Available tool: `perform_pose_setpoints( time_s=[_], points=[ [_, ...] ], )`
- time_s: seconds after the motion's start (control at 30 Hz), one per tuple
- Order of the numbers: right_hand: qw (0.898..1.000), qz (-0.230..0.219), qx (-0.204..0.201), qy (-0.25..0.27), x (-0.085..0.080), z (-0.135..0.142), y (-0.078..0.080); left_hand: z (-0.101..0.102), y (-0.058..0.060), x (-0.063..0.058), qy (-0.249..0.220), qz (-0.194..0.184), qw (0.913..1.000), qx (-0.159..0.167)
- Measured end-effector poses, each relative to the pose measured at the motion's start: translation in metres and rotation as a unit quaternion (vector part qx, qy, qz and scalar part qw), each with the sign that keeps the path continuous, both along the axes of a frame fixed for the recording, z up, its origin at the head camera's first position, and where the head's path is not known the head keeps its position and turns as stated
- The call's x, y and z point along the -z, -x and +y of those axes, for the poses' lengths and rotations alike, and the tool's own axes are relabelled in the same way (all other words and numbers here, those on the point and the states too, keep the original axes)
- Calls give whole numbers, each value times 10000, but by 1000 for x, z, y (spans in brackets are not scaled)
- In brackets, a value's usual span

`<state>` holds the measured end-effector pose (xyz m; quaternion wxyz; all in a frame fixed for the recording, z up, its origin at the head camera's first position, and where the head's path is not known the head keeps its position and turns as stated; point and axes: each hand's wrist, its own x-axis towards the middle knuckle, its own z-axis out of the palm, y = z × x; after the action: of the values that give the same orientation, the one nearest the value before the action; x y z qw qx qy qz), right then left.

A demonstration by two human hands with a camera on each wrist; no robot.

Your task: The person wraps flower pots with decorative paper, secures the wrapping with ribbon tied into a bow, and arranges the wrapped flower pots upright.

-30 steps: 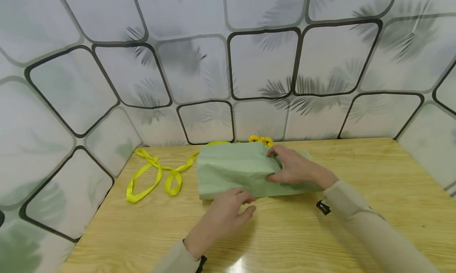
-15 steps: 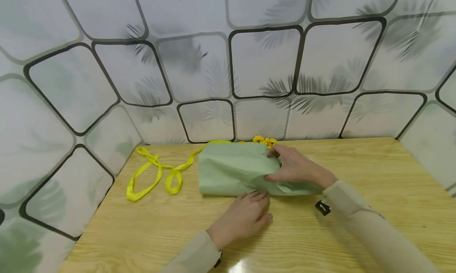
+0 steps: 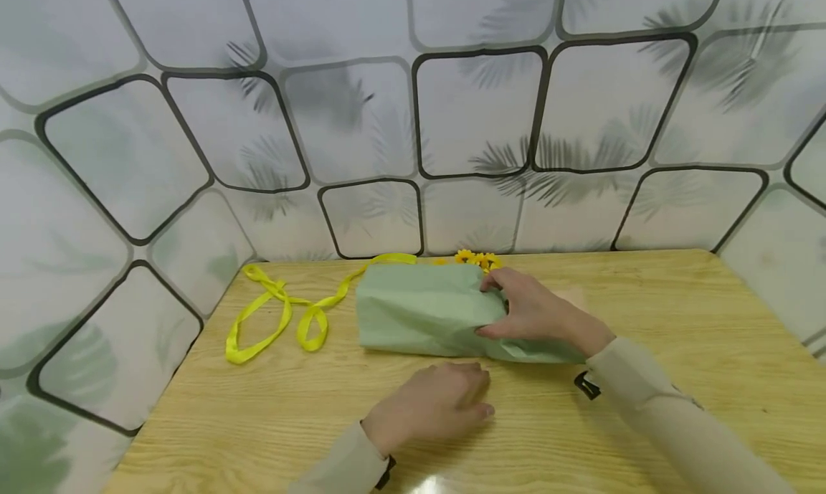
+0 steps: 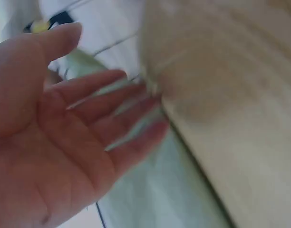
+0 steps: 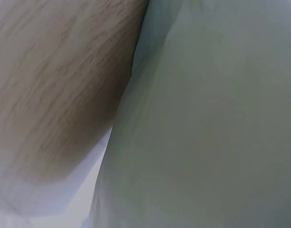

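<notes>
A roll of pale green wrapping paper lies across the table in the head view, creased and folded over. My right hand grips it near its right part, thumb toward me and fingers over the far side. Yellow flowers show behind the paper's far edge; whatever the paper encloses is hidden. My left hand is just in front of the roll, palm down and apart from it. In the left wrist view its fingers are extended and hold nothing. Green paper fills much of the right wrist view.
A long yellow ribbon lies in loops to the left of the paper, one end passing behind it. The wooden table meets a patterned backdrop at the back and left.
My left hand moved right to the paper's front edge, then drew back toward me. That front edge sits rounder and farther back on the left. My right hand keeps its grip in nearly the same place.
</notes>
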<state>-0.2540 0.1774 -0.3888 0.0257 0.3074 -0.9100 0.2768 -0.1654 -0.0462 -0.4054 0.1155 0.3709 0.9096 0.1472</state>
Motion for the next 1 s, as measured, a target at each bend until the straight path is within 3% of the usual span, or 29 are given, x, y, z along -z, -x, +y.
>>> perform_pose_setpoints(
  time_s=[0.07, 0.17, 0.23, 0.3, 0.43, 0.53, 0.77, 1.0],
  points=[
    [9999, 89, -63, -72, -1, 1, -2, -9, 3, -9, -861, 33, 9958, -292],
    [9996, 158, -130, -212, -2, 3, -4, -20, 11, -22, -1898, 903, 9752, -700],
    [9992, 199, -159, -317, -2, 6, -6, -23, 18, -27, -1963, 1644, 9633, -802],
    [9986, 284, -192, -398, -2, 8, -8, -22, 24, -27, -1494, 2168, 9615, -785],
    [9966, 401, -243, -677, 1, 11, -13, -16, 28, -19, -134, 1892, 9799, -624],
    [9927, 385, -221, -1119, 1, 13, -20, -13, 26, -12, 333, 1572, 9848, -656],
    [9781, 262, 304, -2045, 6, 27, -39, -12, 25, -7, 189, 1650, 9836, -702],
    [9717, -267, 823, -2198, 15, 37, -56, -9, 24, -6, 70, 1628, 9841, -709]
  ],
)
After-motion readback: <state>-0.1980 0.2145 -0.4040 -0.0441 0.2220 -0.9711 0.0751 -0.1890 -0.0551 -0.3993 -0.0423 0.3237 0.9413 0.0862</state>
